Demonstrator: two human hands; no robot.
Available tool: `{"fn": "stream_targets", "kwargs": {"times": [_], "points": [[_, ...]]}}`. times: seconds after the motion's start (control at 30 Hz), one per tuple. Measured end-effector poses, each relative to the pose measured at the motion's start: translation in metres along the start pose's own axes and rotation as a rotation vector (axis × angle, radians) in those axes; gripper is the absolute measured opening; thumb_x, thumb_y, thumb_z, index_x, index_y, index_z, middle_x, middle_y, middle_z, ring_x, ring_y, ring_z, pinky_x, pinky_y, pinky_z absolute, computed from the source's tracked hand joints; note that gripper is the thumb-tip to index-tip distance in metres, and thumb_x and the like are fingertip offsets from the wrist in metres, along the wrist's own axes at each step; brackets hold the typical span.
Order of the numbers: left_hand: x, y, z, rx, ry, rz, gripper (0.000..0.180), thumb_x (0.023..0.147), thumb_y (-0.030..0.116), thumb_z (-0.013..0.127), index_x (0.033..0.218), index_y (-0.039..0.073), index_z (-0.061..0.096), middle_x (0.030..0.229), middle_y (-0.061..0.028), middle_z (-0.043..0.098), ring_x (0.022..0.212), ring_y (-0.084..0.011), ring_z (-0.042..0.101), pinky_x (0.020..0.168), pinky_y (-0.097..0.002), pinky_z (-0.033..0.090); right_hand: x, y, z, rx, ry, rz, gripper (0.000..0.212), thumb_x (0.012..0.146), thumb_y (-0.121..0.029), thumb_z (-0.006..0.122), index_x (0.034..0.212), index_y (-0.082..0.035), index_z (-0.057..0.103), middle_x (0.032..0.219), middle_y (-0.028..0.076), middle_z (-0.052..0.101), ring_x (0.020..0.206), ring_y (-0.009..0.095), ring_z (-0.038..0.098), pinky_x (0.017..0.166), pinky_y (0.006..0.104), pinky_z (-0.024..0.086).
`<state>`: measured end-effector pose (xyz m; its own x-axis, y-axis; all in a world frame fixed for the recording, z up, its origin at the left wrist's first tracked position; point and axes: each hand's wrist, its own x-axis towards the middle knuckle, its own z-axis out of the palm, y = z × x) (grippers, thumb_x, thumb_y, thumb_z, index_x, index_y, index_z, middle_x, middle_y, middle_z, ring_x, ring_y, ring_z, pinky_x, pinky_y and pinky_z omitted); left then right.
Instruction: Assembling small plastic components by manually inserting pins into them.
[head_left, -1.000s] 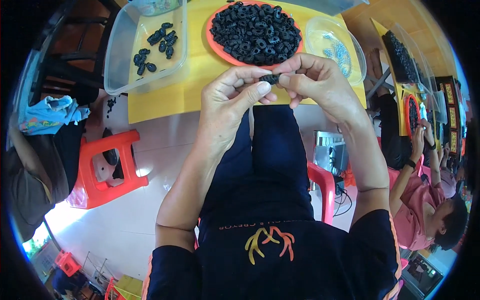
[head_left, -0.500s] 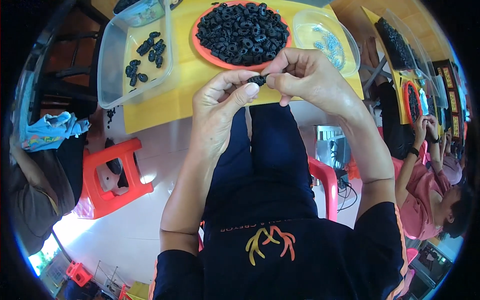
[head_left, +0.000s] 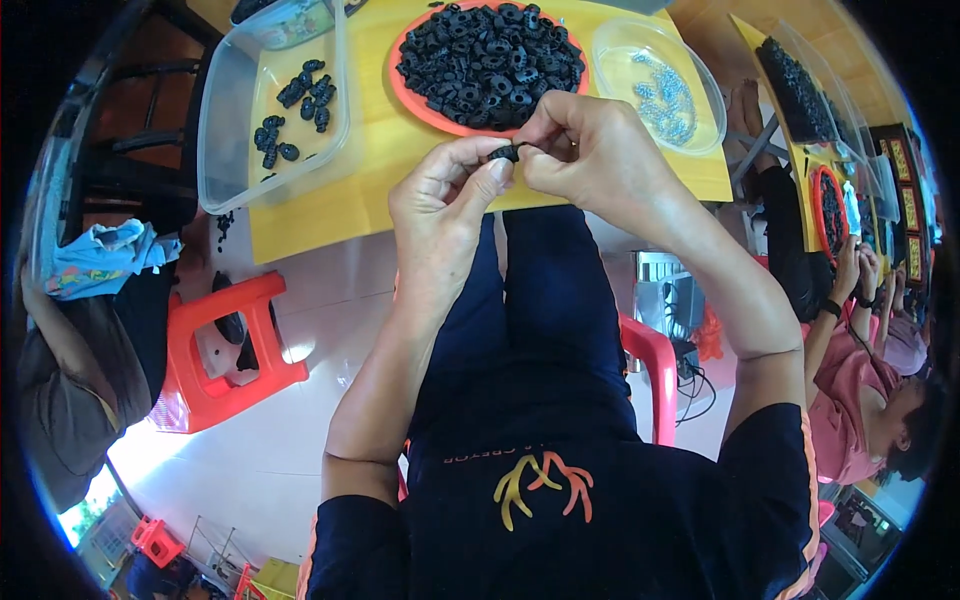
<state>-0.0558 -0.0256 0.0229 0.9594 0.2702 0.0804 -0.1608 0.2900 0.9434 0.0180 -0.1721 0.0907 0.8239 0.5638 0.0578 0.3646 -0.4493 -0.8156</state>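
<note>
A small black plastic cord lock (head_left: 502,154) is pinched between the thumb and fingers of my left hand (head_left: 447,195). My right hand (head_left: 598,150) meets it from the other side, its thumb and forefinger closed at the piece's end; what they hold there, if anything, is too small to make out. Just beyond both hands, a red-orange round tray (head_left: 398,92) carries a heap of black plastic parts (head_left: 490,62). On the right, a clear round tub (head_left: 612,32) contains many small silvery springs (head_left: 665,95).
At the left, a clear rectangular bin (head_left: 222,180) holds several black pieces (head_left: 290,152) on the yellow tabletop (head_left: 370,190). A red stool (head_left: 185,350) stands on the floor at left. To the right, a person in pink (head_left: 850,400) works at another table.
My right thumb and fingers have drawn closer together at the end of the cord lock, and the hand has turned slightly. The cord lock stays in my left hand.
</note>
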Motion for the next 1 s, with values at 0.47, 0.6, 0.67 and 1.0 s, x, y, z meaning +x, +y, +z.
{"fn": "stream_targets", "kwargs": {"times": [0.47, 0.6, 0.67, 1.0], "points": [[0.003, 0.01, -0.005, -0.058, -0.102, -0.056, 0.018, 0.088, 0.004, 0.067, 0.105, -0.002, 0.065, 0.09, -0.0072, 0.068, 0.078, -0.0109, 0.065, 0.071, -0.0243, 0.053, 0.003, 0.012, -0.021, 0.567, -0.289, 0.232, 0.017, 0.087, -0.014, 0.071, 0.094, 0.001, 0.068, 0.083, 0.008, 0.069, 0.07, 0.011, 0.067, 0.067, 0.0223, 0.057], [0.006, 0.009, -0.007, -0.103, -0.153, -0.073, 0.018, 0.088, 0.004, 0.067, 0.105, -0.002, 0.066, 0.087, -0.0047, 0.067, 0.076, -0.0106, 0.064, 0.07, -0.0227, 0.052, 0.003, 0.021, -0.025, 0.693, -0.349, 0.317, 0.021, 0.086, -0.017, 0.072, 0.099, -0.002, 0.066, 0.085, 0.004, 0.067, 0.07, 0.008, 0.064, 0.067, 0.0263, 0.06], [0.006, 0.014, -0.009, -0.055, -0.167, -0.062, 0.018, 0.088, 0.004, 0.068, 0.105, 0.0, 0.066, 0.093, -0.006, 0.067, 0.083, -0.0117, 0.063, 0.075, -0.0242, 0.051, 0.002, 0.028, -0.024, 0.771, -0.394, 0.356, 0.023, 0.086, -0.019, 0.072, 0.101, -0.003, 0.065, 0.087, 0.002, 0.066, 0.071, 0.007, 0.063, 0.066, 0.0276, 0.06], [0.014, 0.016, -0.013, 0.277, -0.281, 0.354, 0.018, 0.081, 0.005, 0.071, 0.099, 0.003, 0.067, 0.116, -0.012, 0.058, 0.108, -0.0212, 0.057, 0.092, -0.0328, 0.046, -0.019, 0.042, 0.011, 1.446, -0.489, 0.334, 0.031, 0.094, -0.027, 0.063, 0.115, -0.005, 0.058, 0.094, 0.001, 0.058, 0.08, 0.009, 0.054, 0.059, 0.0218, 0.045]]}}
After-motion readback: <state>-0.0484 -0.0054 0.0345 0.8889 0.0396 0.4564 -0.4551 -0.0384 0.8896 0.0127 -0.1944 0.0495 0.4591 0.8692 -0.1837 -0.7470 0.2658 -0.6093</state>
